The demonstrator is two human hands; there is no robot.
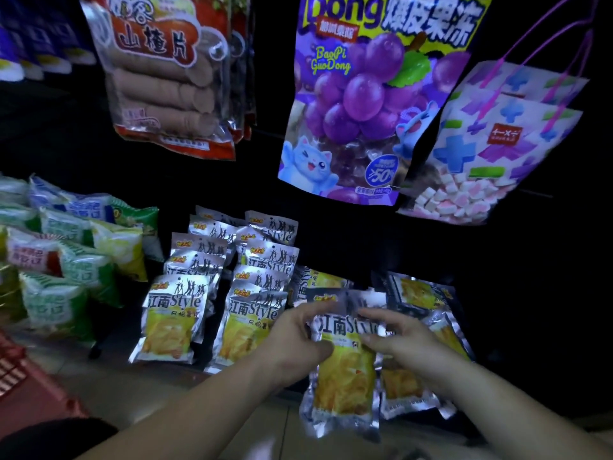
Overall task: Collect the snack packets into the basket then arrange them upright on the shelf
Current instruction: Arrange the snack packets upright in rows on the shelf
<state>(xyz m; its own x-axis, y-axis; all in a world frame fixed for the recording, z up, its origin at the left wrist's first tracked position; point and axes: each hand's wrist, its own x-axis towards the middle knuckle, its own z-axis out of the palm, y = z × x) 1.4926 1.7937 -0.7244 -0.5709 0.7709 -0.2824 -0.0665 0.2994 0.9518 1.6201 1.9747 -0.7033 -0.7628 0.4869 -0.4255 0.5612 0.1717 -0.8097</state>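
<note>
While two rows of silver packets [212, 287] stand at frame centre, the left hand [298, 336] and right hand [398, 340] pinch one snack packet [345, 376] lower right; red basket [20, 376] at lower left

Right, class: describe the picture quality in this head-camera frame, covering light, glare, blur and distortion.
Head view: dim overall, with the shelf background nearly black; glare glints off the silver foil snack packet with yellow chips held between the left hand and right hand; the green and white packets at left are smeared by blur; wide-angle distortion tilts the hanging purple grape jelly bag at the frame's top.
</note>
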